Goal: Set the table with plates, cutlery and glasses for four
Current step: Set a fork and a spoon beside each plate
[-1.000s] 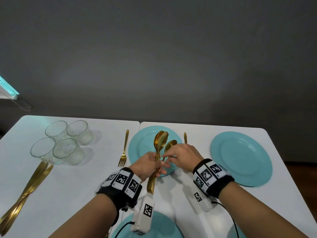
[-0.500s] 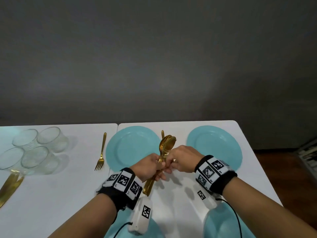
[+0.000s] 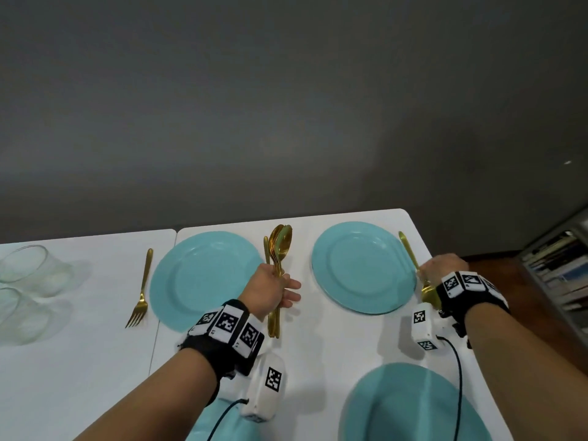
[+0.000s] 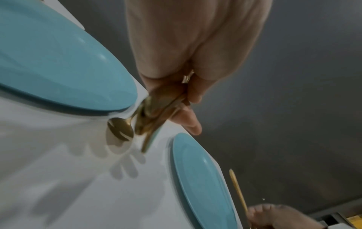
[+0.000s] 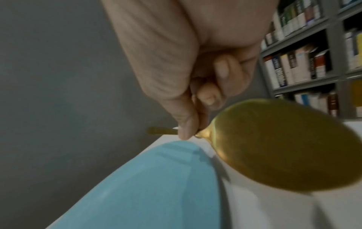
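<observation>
My left hand [image 3: 283,288] grips a bundle of gold spoons [image 3: 280,246] upright-slanted between the two far teal plates; in the left wrist view the fingers curl round the spoon bundle [image 4: 156,111]. My right hand [image 3: 429,272] pinches a single gold spoon [image 3: 409,253] at its neck, just right of the far right plate [image 3: 362,265], handle pointing away. Its bowl [image 5: 284,147] hangs close over the table beside the plate rim [image 5: 156,186]. Another gold spoon [image 3: 266,249] lies right of the far left plate [image 3: 206,278].
A gold fork [image 3: 141,288] lies left of the far left plate. Several clear glasses [image 3: 25,281] stand at the far left. Two more teal plates [image 3: 410,405] sit at the near edge. A bookshelf [image 3: 553,275] stands right of the table's edge.
My right hand has left the bundle with one spoon and moved right, to the far right plate's right side. The left hand still holds the rest. The view has swung right.
</observation>
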The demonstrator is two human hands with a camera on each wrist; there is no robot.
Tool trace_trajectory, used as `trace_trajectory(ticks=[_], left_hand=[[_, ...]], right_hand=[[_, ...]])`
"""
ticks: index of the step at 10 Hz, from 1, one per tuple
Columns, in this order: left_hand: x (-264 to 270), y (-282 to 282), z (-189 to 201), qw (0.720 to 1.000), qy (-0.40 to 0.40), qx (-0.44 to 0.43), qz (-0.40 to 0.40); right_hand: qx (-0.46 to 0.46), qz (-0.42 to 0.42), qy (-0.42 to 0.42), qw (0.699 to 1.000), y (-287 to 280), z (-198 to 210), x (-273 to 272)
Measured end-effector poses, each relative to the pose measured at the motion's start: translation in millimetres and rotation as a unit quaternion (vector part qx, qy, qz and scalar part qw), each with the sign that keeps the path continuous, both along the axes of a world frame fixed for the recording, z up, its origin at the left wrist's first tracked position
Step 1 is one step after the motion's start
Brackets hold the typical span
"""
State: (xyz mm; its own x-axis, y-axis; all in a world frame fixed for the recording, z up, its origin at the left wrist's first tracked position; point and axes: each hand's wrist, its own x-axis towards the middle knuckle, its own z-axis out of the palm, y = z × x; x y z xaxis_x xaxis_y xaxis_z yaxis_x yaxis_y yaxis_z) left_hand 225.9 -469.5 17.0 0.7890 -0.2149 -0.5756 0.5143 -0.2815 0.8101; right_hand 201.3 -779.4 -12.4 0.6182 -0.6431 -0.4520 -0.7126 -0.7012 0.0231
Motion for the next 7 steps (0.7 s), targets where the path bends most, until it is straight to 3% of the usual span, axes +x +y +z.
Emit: trace_trajectory(ticks=[1,2,5,6,7], left_hand=[[1,-5,-4,1.000,0.003,-0.009,0.007],[2,-6,-7,1.000,-0.002,-0.014,0.008],[6,-3,-17,1.000,-0.005,-0.018,0.009],[7,-2,-20,1.000,-0.003,-0.016,0.010],[7,-3,-21,1.000,0.000,-0.021,0.010]], right_hand=[[0.019,-0.090,0.023,0.995,-18,-17,2],[0.043,-0.138,-0.009,0.989,-28,-27,4],[0.063,-0.164,-0.017,0.984,-36,-44,19],[0.140,-0.204,-0.070,0.967,-44,-56,26],[0.238,-0.246,-0.168,0.924,-65,-73,28]])
